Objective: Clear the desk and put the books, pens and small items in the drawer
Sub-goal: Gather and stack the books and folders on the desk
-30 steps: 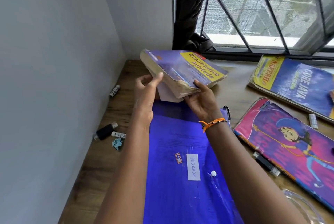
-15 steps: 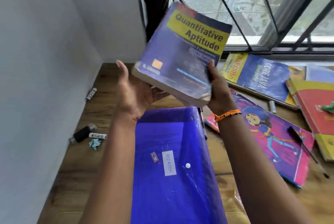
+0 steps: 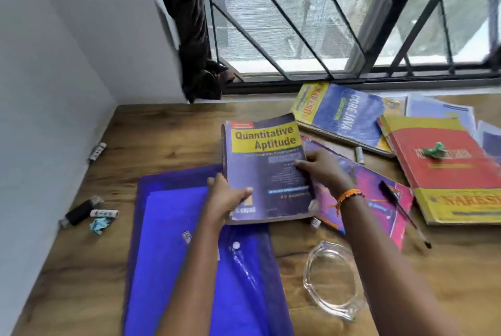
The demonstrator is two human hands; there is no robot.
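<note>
I hold the purple Quantitative Aptitude book cover up, just above the desk. My left hand grips its lower left corner, thumb on the cover. My right hand grips its right edge. Under the book's left side lies a blue plastic folder. To the right lie a pink cartoon book, a blue Core Java book and a red and yellow book. A black pen lies across the pink book.
On the wooden desk, near the left wall, lie a black cylinder, a white tube, crumpled blue paper and a small stick. A glass ashtray sits front right. A green crumpled scrap rests on the red book.
The book was lifted and turned upright in front of me, then brought down lower and flatter over the folder's top right. My view swung to the right, showing more books.
</note>
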